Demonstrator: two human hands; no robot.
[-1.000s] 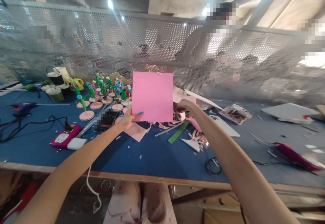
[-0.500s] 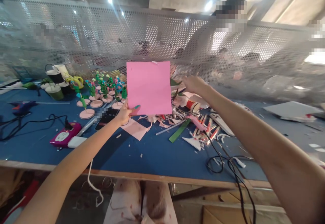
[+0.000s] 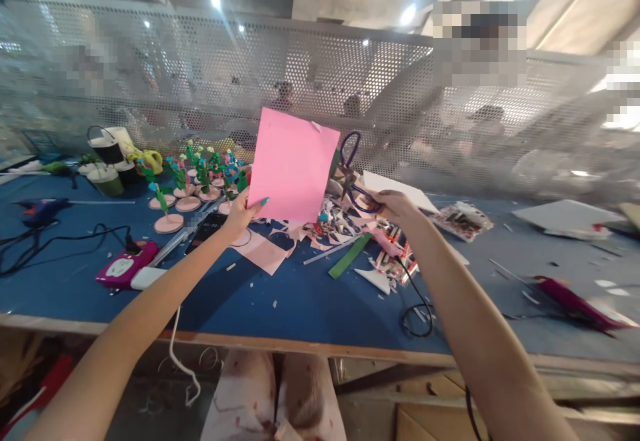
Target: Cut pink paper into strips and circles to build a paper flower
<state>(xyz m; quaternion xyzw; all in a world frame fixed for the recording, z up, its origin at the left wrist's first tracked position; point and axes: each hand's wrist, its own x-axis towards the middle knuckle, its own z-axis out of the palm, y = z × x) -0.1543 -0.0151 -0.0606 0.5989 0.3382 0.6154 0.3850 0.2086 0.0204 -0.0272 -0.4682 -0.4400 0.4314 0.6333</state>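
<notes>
The pink sheet has tilted, pinched in the left grip; the right grip clasps purple-handled scissors.

Both arms extend forward, left grip pinching, right grip curled closed.

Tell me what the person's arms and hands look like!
The left arm and right arm are bare where they show, no sleeves. The left hand and right hand have no gloves. The left thumbnail is painted blue-green; the right hand's nails are unclear.
</notes>
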